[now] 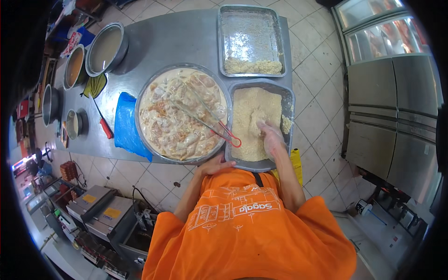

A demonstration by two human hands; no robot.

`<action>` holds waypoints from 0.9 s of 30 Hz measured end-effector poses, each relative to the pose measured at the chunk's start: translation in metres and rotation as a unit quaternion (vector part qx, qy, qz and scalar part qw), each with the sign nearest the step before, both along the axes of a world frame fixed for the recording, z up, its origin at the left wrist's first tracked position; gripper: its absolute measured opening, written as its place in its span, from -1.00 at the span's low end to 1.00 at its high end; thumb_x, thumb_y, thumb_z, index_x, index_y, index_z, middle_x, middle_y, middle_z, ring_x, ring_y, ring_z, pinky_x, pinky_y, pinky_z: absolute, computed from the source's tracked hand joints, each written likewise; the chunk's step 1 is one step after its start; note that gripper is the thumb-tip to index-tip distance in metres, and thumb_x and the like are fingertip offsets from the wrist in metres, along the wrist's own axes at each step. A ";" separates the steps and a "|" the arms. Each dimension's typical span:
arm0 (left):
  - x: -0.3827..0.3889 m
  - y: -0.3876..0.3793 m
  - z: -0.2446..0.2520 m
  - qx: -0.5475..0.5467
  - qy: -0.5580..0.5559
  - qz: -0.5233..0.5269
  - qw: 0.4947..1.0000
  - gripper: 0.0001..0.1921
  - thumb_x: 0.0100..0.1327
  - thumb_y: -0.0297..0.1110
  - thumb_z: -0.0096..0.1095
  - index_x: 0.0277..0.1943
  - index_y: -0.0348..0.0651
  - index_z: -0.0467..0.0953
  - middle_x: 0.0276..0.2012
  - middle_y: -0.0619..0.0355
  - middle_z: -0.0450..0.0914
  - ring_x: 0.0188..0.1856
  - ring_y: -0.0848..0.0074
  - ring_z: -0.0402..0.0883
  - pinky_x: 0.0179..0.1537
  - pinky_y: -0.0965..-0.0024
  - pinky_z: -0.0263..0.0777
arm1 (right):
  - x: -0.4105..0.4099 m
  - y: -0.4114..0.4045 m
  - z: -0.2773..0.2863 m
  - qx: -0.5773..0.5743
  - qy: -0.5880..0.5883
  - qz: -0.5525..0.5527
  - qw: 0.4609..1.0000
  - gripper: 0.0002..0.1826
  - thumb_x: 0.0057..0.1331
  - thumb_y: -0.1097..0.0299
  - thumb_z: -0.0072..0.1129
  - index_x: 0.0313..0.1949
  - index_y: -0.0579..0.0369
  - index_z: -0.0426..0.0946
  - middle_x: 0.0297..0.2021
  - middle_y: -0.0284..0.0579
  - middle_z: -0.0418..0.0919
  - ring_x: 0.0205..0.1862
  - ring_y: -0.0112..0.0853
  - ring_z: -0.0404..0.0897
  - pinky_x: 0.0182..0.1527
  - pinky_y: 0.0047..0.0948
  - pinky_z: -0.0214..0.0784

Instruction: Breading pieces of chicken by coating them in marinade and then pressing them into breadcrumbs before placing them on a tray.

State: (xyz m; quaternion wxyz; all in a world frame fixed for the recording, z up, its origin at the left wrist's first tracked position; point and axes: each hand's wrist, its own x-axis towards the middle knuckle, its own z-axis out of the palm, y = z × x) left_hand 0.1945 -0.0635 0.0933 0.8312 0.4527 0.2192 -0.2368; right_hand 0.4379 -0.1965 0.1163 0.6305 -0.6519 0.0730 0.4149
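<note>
A rectangular grey plastic tub (292, 101) of pale breading crumbs (245, 105) stands at the table's near right end. My right hand (271, 136), in a clear glove, reaches into the crumbs at a crumb-covered lump (258, 119); its fingertips are buried or coated, so the grasp is unclear. My left hand (214, 165) grips the tub's near left corner, thumb along the rim, some fingers hidden. Left of the tub is a wide metal bowl (138, 131) of raw, batter-covered meat pieces (175, 115). Metal tongs with a red handle end (235, 139) lie across it, overhanging the tub.
Behind the tub is a metal tray (224, 42) with clumped crumbs (253, 66). A blue plastic bag (126, 122), a red-handled utensil (106, 128), a green cloth (95, 85) and several metal bowls (122, 42) occupy the left. Steel refrigerator doors (372, 87) stand right; fryers (108, 213) stand lower left.
</note>
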 end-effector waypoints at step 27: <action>-0.004 0.000 -0.014 -0.058 -0.038 -0.007 0.998 0.09 0.29 -0.07 0.38 0.55 -0.30 -0.32 0.52 -0.07 -0.01 0.54 0.28 -0.03 0.52 0.23 -0.12 | 0.235 0.187 0.083 -0.119 -0.374 0.547 0.740 -0.26 0.42 -0.24 0.02 0.32 0.12 0.36 0.18 0.05 0.52 0.20 -0.22 0.51 0.25 -0.25 0.34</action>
